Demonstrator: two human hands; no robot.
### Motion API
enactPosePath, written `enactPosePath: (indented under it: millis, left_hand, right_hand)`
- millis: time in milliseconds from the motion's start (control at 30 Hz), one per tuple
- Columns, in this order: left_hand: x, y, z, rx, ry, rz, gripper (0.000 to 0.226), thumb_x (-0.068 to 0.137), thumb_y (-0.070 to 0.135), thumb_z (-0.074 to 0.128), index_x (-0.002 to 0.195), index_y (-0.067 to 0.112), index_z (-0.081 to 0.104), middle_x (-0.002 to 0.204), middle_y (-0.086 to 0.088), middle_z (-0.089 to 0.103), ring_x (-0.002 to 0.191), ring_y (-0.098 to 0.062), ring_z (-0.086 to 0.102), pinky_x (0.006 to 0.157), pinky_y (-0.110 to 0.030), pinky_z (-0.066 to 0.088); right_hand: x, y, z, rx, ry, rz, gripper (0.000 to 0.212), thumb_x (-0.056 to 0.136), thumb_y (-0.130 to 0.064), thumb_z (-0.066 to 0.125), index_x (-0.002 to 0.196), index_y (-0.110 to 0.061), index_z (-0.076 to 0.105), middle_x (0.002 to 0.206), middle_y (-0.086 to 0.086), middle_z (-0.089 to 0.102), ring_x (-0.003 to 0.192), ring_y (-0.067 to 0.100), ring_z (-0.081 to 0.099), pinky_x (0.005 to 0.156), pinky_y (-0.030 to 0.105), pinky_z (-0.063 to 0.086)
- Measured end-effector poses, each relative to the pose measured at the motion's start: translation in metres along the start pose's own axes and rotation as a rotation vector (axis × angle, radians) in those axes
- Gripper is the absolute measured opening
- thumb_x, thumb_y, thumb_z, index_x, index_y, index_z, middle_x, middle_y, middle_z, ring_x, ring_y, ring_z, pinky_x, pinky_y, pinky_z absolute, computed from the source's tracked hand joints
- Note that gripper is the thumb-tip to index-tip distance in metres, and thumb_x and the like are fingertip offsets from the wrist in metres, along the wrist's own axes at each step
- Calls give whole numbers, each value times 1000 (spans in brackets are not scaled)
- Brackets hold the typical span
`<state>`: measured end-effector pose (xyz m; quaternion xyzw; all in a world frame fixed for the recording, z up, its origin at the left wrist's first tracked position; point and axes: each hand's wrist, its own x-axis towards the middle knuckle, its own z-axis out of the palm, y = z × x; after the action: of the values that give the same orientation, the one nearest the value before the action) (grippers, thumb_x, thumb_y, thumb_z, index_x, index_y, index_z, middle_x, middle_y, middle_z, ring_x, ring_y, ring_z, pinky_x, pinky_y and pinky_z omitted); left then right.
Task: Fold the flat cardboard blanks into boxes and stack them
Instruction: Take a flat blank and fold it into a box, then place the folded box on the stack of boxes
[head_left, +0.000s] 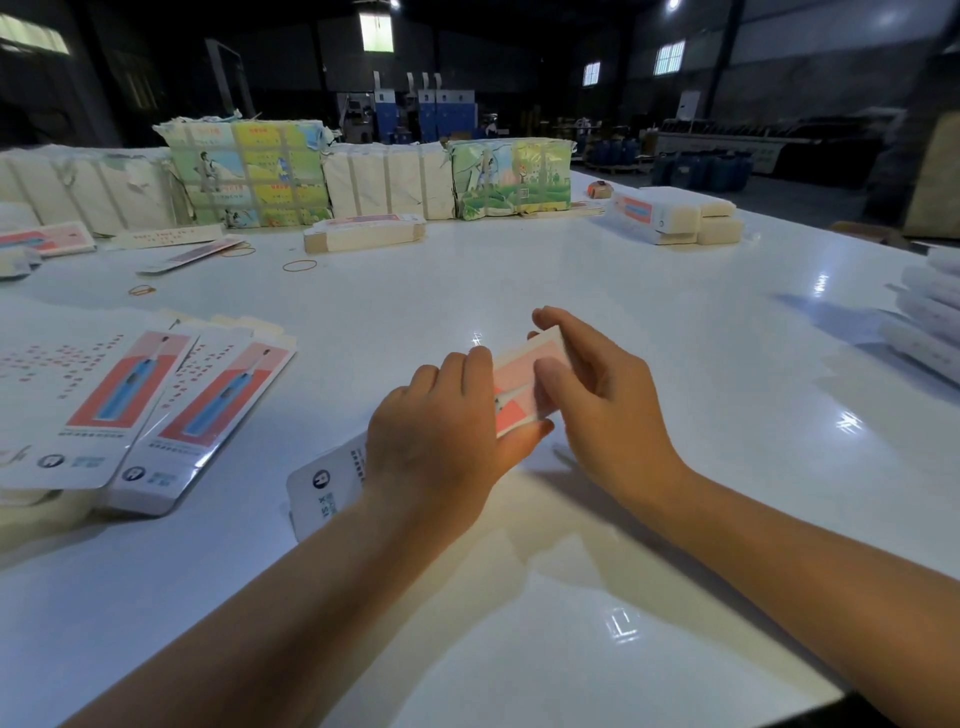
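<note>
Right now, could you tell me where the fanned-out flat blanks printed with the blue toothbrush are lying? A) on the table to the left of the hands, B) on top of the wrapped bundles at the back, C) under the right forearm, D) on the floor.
A: the flat blanks lie fanned on the white table, left of the left hand and right hand, which both hold a box.

The left hand (434, 441) covers the middle of the box (519, 384). Left of the box, the stack of flat blanks (104, 410) is cut by the frame edge, its print too small to read.
</note>
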<state>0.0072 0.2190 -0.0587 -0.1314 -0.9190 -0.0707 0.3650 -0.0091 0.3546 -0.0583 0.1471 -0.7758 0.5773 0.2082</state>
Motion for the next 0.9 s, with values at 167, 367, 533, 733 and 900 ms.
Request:
enactPosePath:
  millis: [167, 367, 533, 733, 900]
  left_hand:
    - [0, 1, -1, 15, -6, -12, 68, 79, 57, 43, 101, -2, 66, 70, -10, 61, 56, -27, 58, 45, -25, 36]
    - [2, -7, -5, -39, -21, -113, 81, 80, 67, 24, 110, 1, 61, 83, -12, 64, 68, -32, 61, 51, -31, 44]
    - [3, -12, -5, -38, -16, -146, 85, 78, 70, 17, 110, 3, 59, 86, -12, 64, 71, -31, 61, 54, -34, 49]
    - [1, -11, -5, -18, -38, -113, 71, 80, 61, 36, 98, -2, 62, 73, -14, 61, 60, -32, 59, 48, -32, 46]
    - [2, -13, -7, -61, -21, -75, 80, 80, 65, 25, 102, -2, 62, 76, -13, 63, 60, -32, 59, 47, -32, 49]
  right_hand:
    - [1, 0, -2, -140, -30, -63, 41, 99, -15, 44, 140, -18, 45, 136, -3, 54, 117, 13, 54, 98, 35, 49]
    - [5, 3, -3, 187, 2, 138, 51, 92, -19, 60, 140, -20, 43, 129, -10, 56, 118, 6, 55, 100, 26, 46]
    - [-1, 2, 0, 1, 19, -55, 20, 95, -15, 55, 107, -20, 69, 97, -15, 71, 88, 0, 64, 78, 15, 48]
    - [-2, 6, -2, -264, 21, -322, 27, 96, -9, 52, 118, -7, 66, 119, 2, 67, 111, 14, 61, 96, 26, 48]
    - [2, 0, -2, 10, -59, -84, 26, 95, -13, 54, 118, -19, 62, 112, -6, 66, 101, 6, 62, 87, 21, 52]
